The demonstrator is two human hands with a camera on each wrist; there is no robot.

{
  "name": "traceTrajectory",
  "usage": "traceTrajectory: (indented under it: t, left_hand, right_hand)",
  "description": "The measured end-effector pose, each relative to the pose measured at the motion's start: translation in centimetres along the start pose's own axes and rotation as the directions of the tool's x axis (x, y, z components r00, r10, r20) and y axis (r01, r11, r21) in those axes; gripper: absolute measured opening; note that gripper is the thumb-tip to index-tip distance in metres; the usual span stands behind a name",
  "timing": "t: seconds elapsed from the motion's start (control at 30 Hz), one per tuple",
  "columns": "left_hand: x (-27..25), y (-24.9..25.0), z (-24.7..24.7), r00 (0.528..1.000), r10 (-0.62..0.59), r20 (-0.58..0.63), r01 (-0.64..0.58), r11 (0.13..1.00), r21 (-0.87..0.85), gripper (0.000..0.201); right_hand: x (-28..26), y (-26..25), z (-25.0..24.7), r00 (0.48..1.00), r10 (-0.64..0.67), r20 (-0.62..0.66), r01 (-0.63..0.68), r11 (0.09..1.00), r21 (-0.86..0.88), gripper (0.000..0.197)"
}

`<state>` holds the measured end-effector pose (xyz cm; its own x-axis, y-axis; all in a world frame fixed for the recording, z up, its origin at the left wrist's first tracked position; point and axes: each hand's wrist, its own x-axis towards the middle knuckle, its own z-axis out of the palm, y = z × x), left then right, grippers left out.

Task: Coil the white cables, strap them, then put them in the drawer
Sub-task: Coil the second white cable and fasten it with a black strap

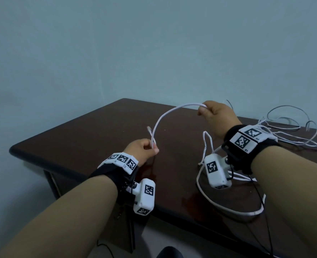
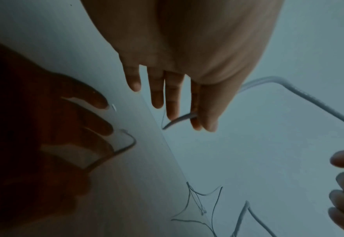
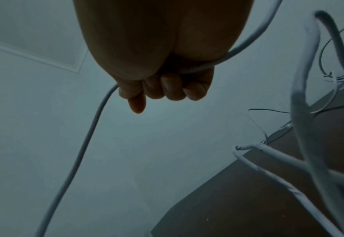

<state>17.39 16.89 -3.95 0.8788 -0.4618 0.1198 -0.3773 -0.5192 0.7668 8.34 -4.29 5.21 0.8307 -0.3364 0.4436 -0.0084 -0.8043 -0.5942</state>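
A thick white cable [image 1: 165, 113] arcs in the air between my two hands above a dark brown table [image 1: 98, 131]. My left hand [image 1: 144, 148] pinches it near its plug end between thumb and forefinger; the other fingers [image 2: 157, 96] point straight out. My right hand [image 1: 212, 112] grips the cable [image 3: 90, 141] in a closed fist, higher and further back. From that fist the cable drops behind the right wrist and loops loosely [image 1: 228, 207] over the table's near right part. No strap or drawer front shows.
A tangle of thinner white and grey cables [image 1: 293, 131] lies at the table's back right. The table's near edge [image 1: 172, 218] runs diagonally below my wrists. A pale blue wall stands behind. A black wire hangs from the right wrist camera.
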Motion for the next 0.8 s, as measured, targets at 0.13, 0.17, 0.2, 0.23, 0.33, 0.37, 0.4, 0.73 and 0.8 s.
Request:
traceTrajectory:
  t: [0.13,0.17,0.2,0.23,0.33,0.37,0.4,0.73,0.8]
  left_hand:
    - [0.4,0.1,0.2,0.998,-0.02,-0.058,0.02,1.0,0.009,0.018]
    - [0.5,0.0,0.2,0.995,-0.047,-0.087,0.045,0.999,-0.029,0.024]
    - [0.6,-0.2,0.1,0.99,-0.072,-0.126,0.061,0.995,-0.083,0.03]
    - [0.7,-0.4,-0.1,0.982,-0.092,-0.164,0.07,0.989,-0.133,0.036]
    - [1.1,-0.9,-0.7,0.977,-0.119,-0.178,0.08,0.974,-0.212,0.05]
    - [1.3,-1.0,-0.8,0.978,-0.123,-0.168,0.079,0.966,-0.247,0.049]
    - [1.3,-1.1,-0.8,0.979,-0.132,-0.152,0.08,0.949,-0.305,0.048]
    - [1.0,-1.3,-0.8,0.996,-0.084,-0.041,0.069,0.955,-0.289,0.037]
    - [0.8,-1.3,-0.8,0.997,-0.072,0.028,0.077,0.939,-0.335,0.039]
  right_hand:
    - [0.1,0.2,0.2,0.997,0.061,-0.051,-0.056,0.995,0.079,0.02]
    - [0.1,0.3,0.2,0.995,0.077,-0.063,-0.071,0.994,0.082,0.02]
    - [0.1,0.3,0.1,0.993,0.094,-0.075,-0.088,0.993,0.079,0.02]
    - [0.2,0.4,0.1,0.989,0.114,-0.09,-0.107,0.991,0.078,0.02]
    - [0.4,1.1,0.1,0.973,0.187,-0.135,-0.169,0.977,0.133,0.02]
    - [0.4,1.2,0.2,0.967,0.204,-0.152,-0.184,0.973,0.138,0.019]
    - [0.4,1.4,0.2,0.962,0.213,-0.17,-0.192,0.973,0.129,0.018]
    - [1.2,3.0,-1.0,0.889,0.325,-0.322,-0.293,0.945,0.146,0.031]
    - [1.3,3.3,-1.6,0.859,0.372,-0.353,-0.328,0.927,0.18,0.033]
